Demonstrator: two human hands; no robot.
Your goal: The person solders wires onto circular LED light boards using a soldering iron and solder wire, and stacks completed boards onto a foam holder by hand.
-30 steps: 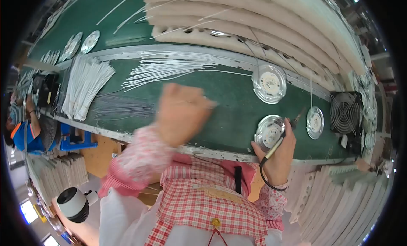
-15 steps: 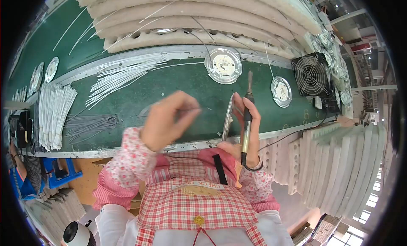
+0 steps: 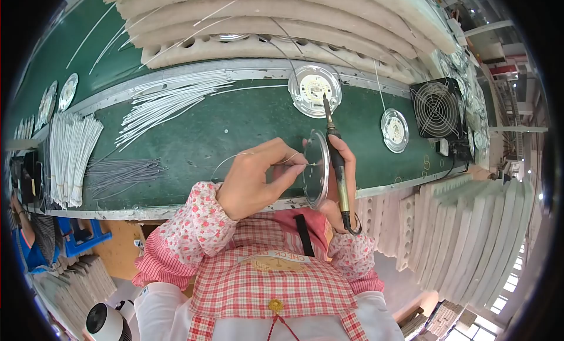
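My left hand [image 3: 258,179] pinches a thin wire [image 3: 226,159] between thumb and fingertips. The fingertips sit right at the face of a round clear-rimmed LED lamp plate [image 3: 318,185], which is tilted on edge. My right hand [image 3: 346,164] is closed on a soldering iron [image 3: 340,179] and supports the plate from behind. The iron's tip points away from me and overlaps, in this view, a second LED lamp plate [image 3: 305,109] lying on the green bench [image 3: 247,126]. Whether the wire touches the held plate's centre is too small to tell.
White wires [image 3: 167,106] lie spread out, with a white bundle [image 3: 73,159] and grey wires [image 3: 126,175] at the left. Another lamp plate [image 3: 395,132] and a black fan [image 3: 435,109] are at the right. Stacked foam trays [image 3: 282,17] stand behind the bench.
My left hand has moved right to the held lamp plate with the wire. The plate has turned its face more towards the camera, and the iron has swung slightly.
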